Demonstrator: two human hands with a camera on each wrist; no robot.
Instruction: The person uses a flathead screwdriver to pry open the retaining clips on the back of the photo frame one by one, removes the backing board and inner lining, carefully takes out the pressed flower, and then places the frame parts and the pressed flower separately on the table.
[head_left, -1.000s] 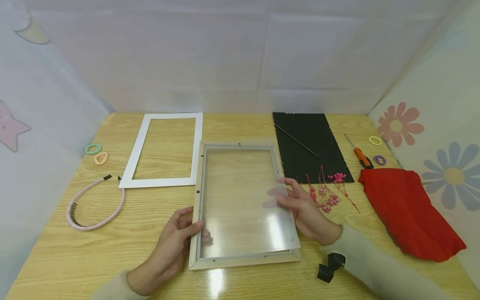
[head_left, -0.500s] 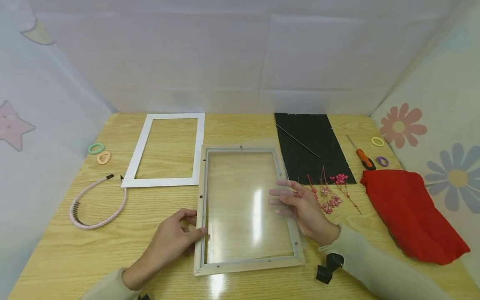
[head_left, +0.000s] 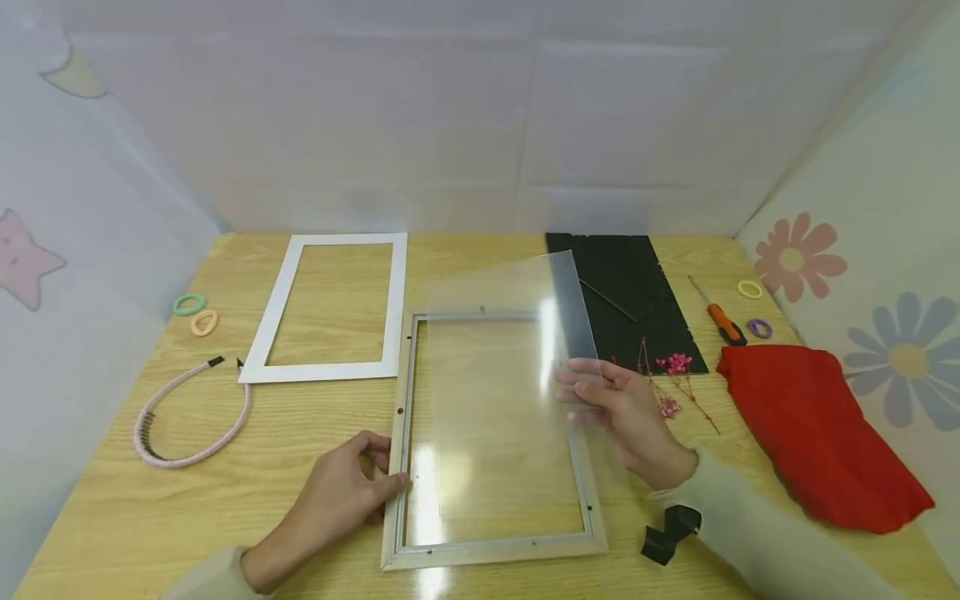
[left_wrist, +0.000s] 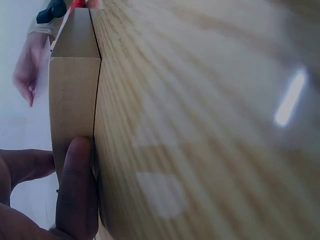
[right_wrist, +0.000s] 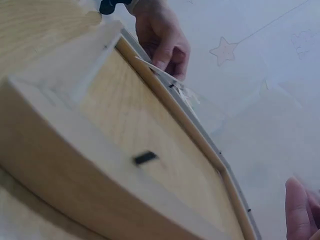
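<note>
A pale wooden picture frame (head_left: 495, 552) lies on the table, its inner channel facing up. At its left rail, my left hand (head_left: 330, 496) grips the edge with the thumb on top; in the left wrist view a finger (left_wrist: 77, 185) presses along the outer side. My right hand (head_left: 626, 417) pinches a clear sheet (head_left: 573, 300) by its right edge, fingers showing through it. The sheet tilts over the frame, its top right corner raised and overlapping the black board in the head view. In the right wrist view, the frame's opening shows bare wood.
A white mat (head_left: 322, 372) lies back left, near a headband (head_left: 187, 458) and hair ties (head_left: 189, 305). Back right are a black backing board (head_left: 660, 317) with a thin rod, pink dried flowers (head_left: 677, 364), an orange screwdriver (head_left: 725, 323) and a red cloth (head_left: 817, 433).
The clear sheet, earlier lying over the frame, has lifted and tilted, its right side up and away from the frame with my right hand. My left hand stays at the left rail.
</note>
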